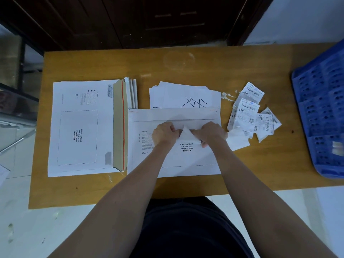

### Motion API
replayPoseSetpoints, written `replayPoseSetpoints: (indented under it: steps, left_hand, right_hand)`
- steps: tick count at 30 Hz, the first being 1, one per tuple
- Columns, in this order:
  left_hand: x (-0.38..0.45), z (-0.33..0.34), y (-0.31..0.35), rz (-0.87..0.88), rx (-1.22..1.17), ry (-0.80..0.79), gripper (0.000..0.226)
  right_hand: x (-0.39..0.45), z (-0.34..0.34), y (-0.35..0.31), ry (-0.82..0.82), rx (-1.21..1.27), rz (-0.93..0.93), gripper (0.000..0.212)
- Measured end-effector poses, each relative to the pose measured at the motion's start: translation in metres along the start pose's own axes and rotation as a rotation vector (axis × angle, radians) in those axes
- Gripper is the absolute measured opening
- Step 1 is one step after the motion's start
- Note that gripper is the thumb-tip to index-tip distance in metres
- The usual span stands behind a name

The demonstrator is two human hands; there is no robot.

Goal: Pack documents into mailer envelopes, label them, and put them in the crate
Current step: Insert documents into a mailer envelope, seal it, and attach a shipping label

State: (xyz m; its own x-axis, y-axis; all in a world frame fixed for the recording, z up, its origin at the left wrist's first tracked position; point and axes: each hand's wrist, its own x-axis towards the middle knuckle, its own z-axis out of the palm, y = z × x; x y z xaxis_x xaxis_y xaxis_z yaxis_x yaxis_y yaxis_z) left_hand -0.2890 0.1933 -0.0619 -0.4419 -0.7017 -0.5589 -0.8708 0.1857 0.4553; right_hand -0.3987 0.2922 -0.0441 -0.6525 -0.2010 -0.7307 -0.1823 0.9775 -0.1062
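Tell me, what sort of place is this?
Probably a small mail-packing desk in an office or home: a stack of mailer envelopes, loose barcode shipping labels and a blue crate sit on a wooden table.

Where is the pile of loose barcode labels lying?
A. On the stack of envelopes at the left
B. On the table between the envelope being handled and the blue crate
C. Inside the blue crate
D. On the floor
B: the barcode labels lie on the table, right of the envelope and left of the blue crate.
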Motion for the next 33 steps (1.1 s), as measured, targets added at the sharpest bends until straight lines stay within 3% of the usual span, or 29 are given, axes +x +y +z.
replayPoseSetpoints:
  steps: [3, 13, 17, 23, 33]
  left_hand:
    - [-0.001, 0.002, -0.002, -0.021, -0.016, 0.02, 0.033]
    - [-0.002, 0.005, -0.007, 0.036, -0.049, 0.02, 0.036]
    - [0.0, 0.003, -0.014, 0.109, -0.11, -0.002, 0.021]
    - [0.0, 0.002, -0.023, 0.21, -0.145, -0.046, 0.033]
    - [-0.007, 0.003, -0.027, 0.341, -0.152, -0.097, 0.047]
  right_hand:
    - [0.003, -0.005, 0.002, -0.066, 0.05, 0.03, 0.035]
    - [0.001, -0.006, 0.011, -0.078, 0.218, -0.015, 0.029]
    - [-0.005, -0.001, 0.012, -0.07, 0.218, -0.068, 0.029]
    - [-0.013, 0.007, 0.02, -0.089, 0.238, -0.143, 0.035]
    - [-0.03, 0.016, 0.032, -0.121, 0.333, -0.134, 0.026]
